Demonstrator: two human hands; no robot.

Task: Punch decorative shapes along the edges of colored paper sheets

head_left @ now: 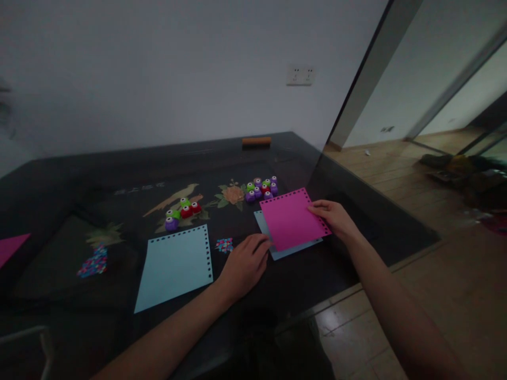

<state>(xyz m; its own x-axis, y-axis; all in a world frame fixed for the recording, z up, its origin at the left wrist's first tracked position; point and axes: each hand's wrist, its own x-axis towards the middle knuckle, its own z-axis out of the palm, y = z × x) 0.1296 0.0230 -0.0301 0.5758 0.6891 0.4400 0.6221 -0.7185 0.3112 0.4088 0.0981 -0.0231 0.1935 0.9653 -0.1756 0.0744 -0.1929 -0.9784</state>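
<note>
A bright pink sheet of paper (291, 219) with punched holes along its top and right edges is held by my right hand (332, 216), thumb and fingers pinching its right side. Under it, offset, lies a light blue sheet (282, 254), mostly covered. My left hand (246, 264) rests at the lower left of these sheets, fingers curled together, fingertips at their left edge; whether they grip paper is hidden. Left of that hand is a small pile of colourful bits (224, 244). Another light blue sheet (176, 266), holed along its top and right, lies flat farther left.
Eye-topped purple, green and red toys stand in a right cluster (261, 189) and a left cluster (182, 212) on the dark table (130, 169). More colourful bits (94, 262) lie left, near a pink sheet's corner (11, 247). A brown cylinder (256, 141) is at the back.
</note>
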